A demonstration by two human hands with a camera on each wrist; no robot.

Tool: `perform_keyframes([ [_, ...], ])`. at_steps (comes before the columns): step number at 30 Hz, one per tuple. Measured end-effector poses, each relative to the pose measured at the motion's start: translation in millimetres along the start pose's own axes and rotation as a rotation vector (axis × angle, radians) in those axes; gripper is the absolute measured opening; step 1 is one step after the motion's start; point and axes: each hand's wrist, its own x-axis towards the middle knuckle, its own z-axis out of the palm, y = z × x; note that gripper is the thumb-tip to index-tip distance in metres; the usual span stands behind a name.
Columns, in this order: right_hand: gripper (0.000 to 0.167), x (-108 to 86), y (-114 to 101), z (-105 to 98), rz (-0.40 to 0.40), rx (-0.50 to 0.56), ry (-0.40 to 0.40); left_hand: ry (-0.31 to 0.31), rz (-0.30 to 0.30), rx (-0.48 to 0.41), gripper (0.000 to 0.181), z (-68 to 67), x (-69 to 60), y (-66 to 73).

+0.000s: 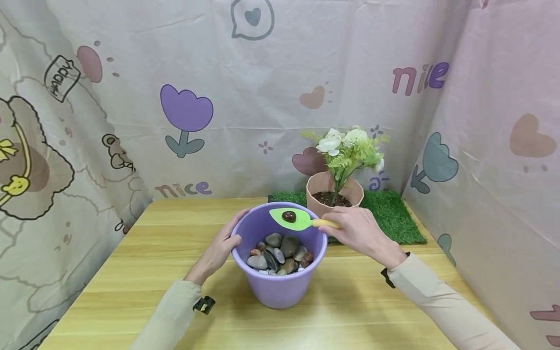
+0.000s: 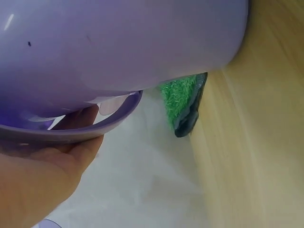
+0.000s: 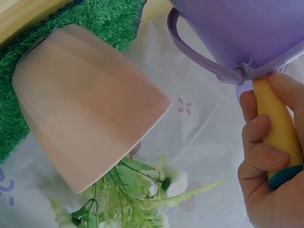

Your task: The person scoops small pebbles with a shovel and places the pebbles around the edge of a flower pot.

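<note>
Bucket (image 1: 281,291), purple: one, on the surface (image 1: 131,291), stones (image 1: 279,254) inside. Left hand (image 1: 218,248): fingers grasping bucket's edge near 10 o'clock. Right hand (image 1: 360,233): fingers clenched round trowel (image 1: 303,221), its green blade at bucket's 12 o'clock side, bearing one brown stone (image 1: 288,217). Pot (image 3: 90,109), planted: 1 o'clock from bucket.

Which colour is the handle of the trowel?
The trowel's handle is yellow with a teal end, seen best in the right wrist view.
</note>
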Motion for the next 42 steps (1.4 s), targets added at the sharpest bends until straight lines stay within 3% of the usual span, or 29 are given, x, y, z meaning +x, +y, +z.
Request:
perform_keyframes([
  [7, 0.011, -0.6, 2, -5, 0.005, 0.013, -0.028, 0.057, 0.038, 0.194, 0.071, 1.7, 0.3, 11.8],
  [13, 0.011, -1.6, 5, -9, 0.002, -0.011, -0.005, 0.013, 0.054, 0.393, 0.072, 3.0, 0.5, 28.6],
  [20, 0.01, -3.8, 7, -12, -0.005, -0.021, 0.01, -0.05, -0.012, 0.543, 0.075, 4.0, 4.7, 38.8],
  [28, 0.014, -3.1, 13, -21, 0.013, -0.023, 0.045, -0.087, 0.01, 0.567, 0.071, 2.9, 4.6, 39.9],
  [35, 0.013, 1.9, 23, -32, 0.031, -0.059, 0.058, -0.058, 0.025, 0.53, 0.069, 3.1, 4.8, 35.8],
  [42, 0.015, 7.1, 38, -36, 0.13, -0.085, 0.007, -0.039, 0.043, 0.534, 0.069, 4.9, 5.8, 33.3],
])
